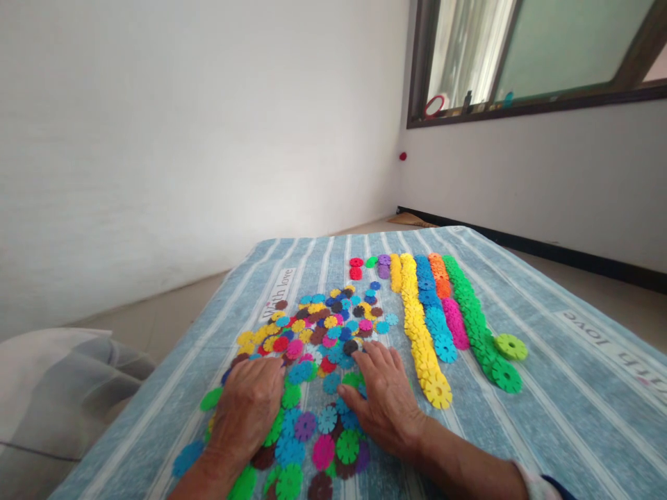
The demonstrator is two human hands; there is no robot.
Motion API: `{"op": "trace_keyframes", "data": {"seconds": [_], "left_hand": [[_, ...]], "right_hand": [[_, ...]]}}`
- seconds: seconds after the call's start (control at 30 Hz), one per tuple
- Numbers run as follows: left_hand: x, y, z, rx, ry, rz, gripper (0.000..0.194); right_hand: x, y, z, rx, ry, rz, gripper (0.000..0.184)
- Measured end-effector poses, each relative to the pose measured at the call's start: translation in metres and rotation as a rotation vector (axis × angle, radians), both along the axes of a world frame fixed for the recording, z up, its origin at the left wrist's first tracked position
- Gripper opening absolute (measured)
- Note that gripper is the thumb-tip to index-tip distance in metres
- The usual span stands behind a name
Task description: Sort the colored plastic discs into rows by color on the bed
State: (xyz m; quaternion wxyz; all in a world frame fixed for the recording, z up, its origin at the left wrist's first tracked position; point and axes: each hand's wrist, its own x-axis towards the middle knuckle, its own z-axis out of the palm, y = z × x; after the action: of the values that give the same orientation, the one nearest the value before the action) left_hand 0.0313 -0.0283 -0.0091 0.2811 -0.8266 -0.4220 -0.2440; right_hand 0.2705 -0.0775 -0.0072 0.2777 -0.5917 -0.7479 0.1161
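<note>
A loose heap of small plastic snowflake discs (pixel 317 333) in many colours lies on a blue striped cloth (pixel 547 361). My left hand (pixel 249 406) rests palm down on the near left of the heap, fingers curled over some discs. My right hand (pixel 388 399) lies flat on the heap's near right, fingers stretched out toward a dark disc (pixel 350 346). To the right of my right hand run sorted rows: yellow (pixel 423 340), blue (pixel 435 312), orange and pink (pixel 451 309), and green (pixel 476 326).
A lime green disc (pixel 511 346) lies apart beside the green row. Red, green and purple discs (pixel 367 264) sit at the far end of the heap. White walls stand behind, a window (pixel 526 55) at upper right, and grey fabric (pixel 57 389) at lower left.
</note>
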Motion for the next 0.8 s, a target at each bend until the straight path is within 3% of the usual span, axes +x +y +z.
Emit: {"op": "trace_keyframes", "data": {"seconds": [0.17,0.33,0.5,0.8], "left_hand": [[0.000,0.000,0.001,0.006,-0.010,-0.013,0.020],[0.000,0.001,-0.001,-0.009,-0.041,-0.017,0.022],[0.001,-0.001,-0.001,-0.043,-0.074,0.002,0.023],[0.006,-0.009,0.006,-0.090,-0.054,0.043,0.028]], "right_hand": [[-0.003,-0.002,-0.005,0.042,0.073,0.057,0.034],[-0.001,-0.002,-0.004,0.084,-0.018,0.024,0.040],[0.000,-0.002,0.001,0.007,-0.033,-0.021,0.034],[-0.001,-0.005,-0.011,0.072,0.098,0.087,0.021]]}}
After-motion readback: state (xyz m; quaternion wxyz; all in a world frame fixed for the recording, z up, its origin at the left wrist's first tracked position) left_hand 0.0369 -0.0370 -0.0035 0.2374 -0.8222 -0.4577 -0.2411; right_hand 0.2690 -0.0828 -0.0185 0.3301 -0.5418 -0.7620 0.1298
